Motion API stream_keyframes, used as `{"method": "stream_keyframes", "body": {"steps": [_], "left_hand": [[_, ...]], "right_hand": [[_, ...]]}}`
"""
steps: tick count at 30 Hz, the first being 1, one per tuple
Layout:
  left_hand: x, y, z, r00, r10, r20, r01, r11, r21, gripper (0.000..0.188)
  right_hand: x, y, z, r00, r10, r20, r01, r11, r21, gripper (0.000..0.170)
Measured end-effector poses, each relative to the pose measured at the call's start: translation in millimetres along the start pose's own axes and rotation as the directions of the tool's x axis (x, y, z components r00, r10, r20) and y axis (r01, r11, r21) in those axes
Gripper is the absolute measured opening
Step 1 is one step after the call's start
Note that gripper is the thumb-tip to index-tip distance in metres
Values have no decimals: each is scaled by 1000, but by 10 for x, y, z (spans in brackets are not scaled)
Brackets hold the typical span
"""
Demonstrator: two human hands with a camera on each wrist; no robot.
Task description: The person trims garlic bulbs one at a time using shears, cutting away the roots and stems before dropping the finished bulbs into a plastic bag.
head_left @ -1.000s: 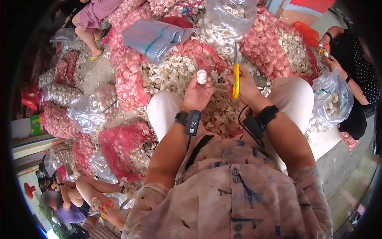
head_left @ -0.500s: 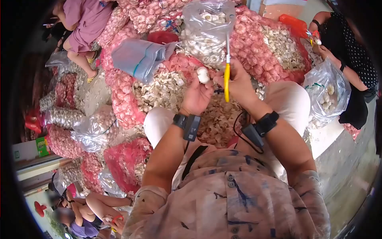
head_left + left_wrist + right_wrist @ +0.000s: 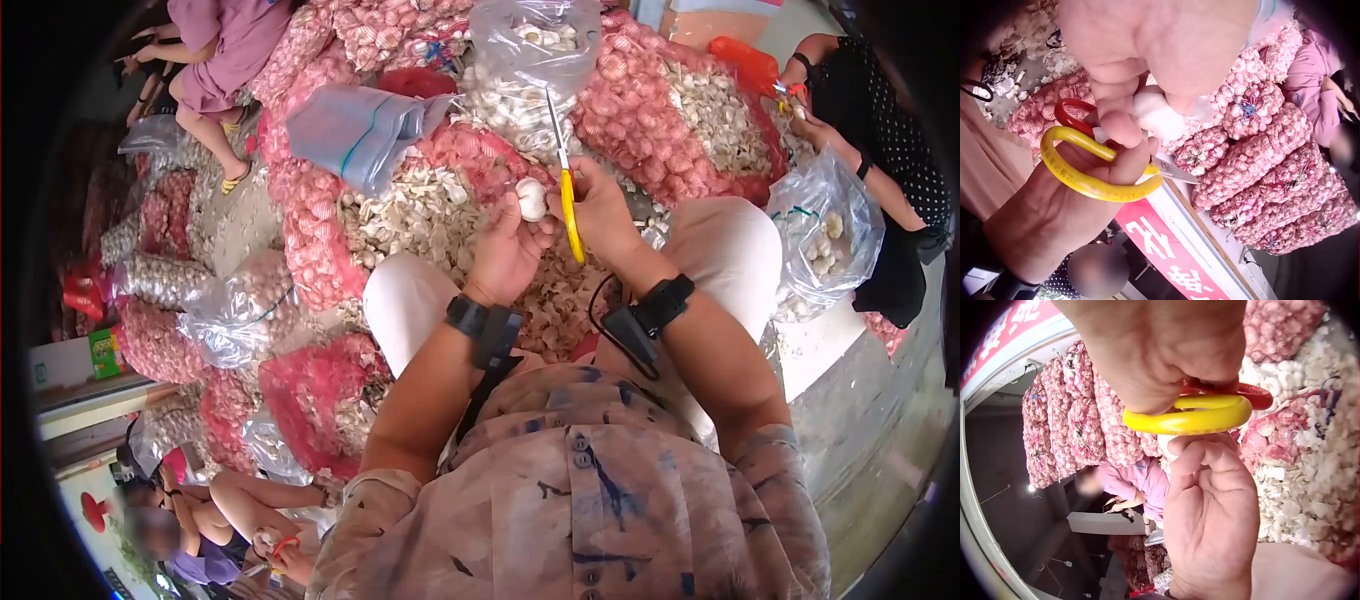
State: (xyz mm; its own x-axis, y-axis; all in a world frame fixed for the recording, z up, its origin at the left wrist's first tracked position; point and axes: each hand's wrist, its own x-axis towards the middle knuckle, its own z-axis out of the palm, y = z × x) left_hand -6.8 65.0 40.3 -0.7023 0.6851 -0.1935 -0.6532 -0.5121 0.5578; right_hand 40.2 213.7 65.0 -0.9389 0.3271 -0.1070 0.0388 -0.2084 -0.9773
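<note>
Between the thumb and fingers of my left hand is a whitish garlic bulb. My right hand grips scissors with one yellow and one red handle loop. In the head view their blades point away from me, just right of the bulb. The left wrist view shows the garlic bulb pinched in the left fingers, close to the scissors. From the right wrist, the yellow loop of the scissors covers most of the bulb, and the left hand lies palm up below it.
Loose garlic skins and stalks lie in front of my knees. Red net sacks of garlic stand around, with a clear plastic bag of bulbs ahead and a folded grey plastic sheet. Other people sit at both sides.
My left hand has turned the bulb and brought it rightward, nearer the scissors. The scissors now lean with their tips to the left. The head view has shifted a little.
</note>
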Motion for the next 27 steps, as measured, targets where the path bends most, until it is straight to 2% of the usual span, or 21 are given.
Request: {"method": "stream_keyframes", "body": {"steps": [1, 3, 4, 6, 7, 9, 10, 12, 16, 18, 20, 21, 23, 27], "left_hand": [[-26, -2, -5, 1000, 4, -1, -4, 1000, -4, 34], [-70, 3, 6, 997, 71, -16, -69, 993, 99, 31], [-96, -1, 26, 997, 76, -17, -74, 993, 94, 31], [-157, 2, 68, 982, 173, -81, -148, 956, 255, 29], [-187, 22, 68, 981, 177, -84, -151, 955, 254, 29], [-228, 67, 56, 980, 178, -95, -124, 904, 410, 30], [-249, 83, 42, 979, 180, -95, -127, 904, 409, 30], [-298, 114, 7, 980, 180, -81, -106, 827, 552, 36], [-335, 168, -96, 995, 99, -11, -82, 878, 471, 34], [-293, 173, -195, 998, 30, 50, -34, 996, 81, 31], [-273, 97, -188, 997, 82, -5, -81, 996, 36, 31], [-271, 67, -185, 990, 125, -60, -126, 992, -7, 31], [-271, 45, -227, 985, 165, -58, -163, 986, 44, 30], [-278, 88, -150, 962, 257, -94, -237, 954, 185, 30]], "right_hand": [[-25, -10, 39, 999, 42, -7, -42, 997, 72, 37], [-70, -36, 104, 999, 33, 9, -34, 996, 81, 37], [-85, -47, 127, 999, 23, 23, -25, 995, 93, 37], [-67, 0, 157, 999, -2, 41, -1, 997, 79, 38], [-65, 26, 172, 998, -27, 54, 23, 997, 71, 38], [-73, 25, 166, 996, -11, 89, 6, 998, 60, 37], [-84, 11, 168, 993, 6, 116, -11, 999, 48, 36], [-87, 45, 187, 991, -1, 134, -9, 997, 76, 35], [-87, 67, 223, 990, 25, 141, -47, 987, 154, 35], [-97, 39, 242, 989, 73, 127, -90, 987, 134, 35], [-104, 41, 274, 986, 122, 111, -134, 984, 118, 36], [-107, 75, 279, 991, 71, 111, -86, 986, 140, 38], [-108, 138, 263, 994, 22, 106, -39, 986, 162, 41], [-107, 105, 263, 995, 6, 98, -6, 1000, 6, 46]]}}
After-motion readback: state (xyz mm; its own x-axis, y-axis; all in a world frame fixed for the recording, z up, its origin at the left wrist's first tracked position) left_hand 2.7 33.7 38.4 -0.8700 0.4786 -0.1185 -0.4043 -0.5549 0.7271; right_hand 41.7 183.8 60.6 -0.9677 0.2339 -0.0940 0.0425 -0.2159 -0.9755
